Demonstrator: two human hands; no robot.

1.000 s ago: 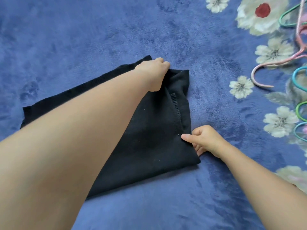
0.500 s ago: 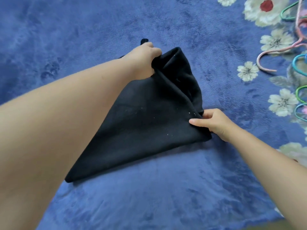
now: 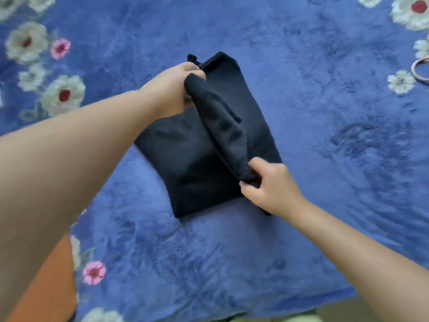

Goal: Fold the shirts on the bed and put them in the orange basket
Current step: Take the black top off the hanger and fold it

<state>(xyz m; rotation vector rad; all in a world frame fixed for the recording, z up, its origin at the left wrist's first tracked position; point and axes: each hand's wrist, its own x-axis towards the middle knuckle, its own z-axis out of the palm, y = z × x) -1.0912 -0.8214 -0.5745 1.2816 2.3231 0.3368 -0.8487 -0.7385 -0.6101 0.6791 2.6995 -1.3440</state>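
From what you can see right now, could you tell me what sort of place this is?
Most likely a bedroom at home. A plush blue floral blanket covers what looks like a bed, a black shirt is being folded on it, and a pink hanger lies at the right edge.

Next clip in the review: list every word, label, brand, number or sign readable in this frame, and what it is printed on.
None: no readable text anywhere in the head view.
Black knit shirt, gripped by the left hand and the right hand: no tag or print shows.
Blue plush blanket with white and pink flowers: pattern only, no lettering.
Orange surface at the lower left: plain.
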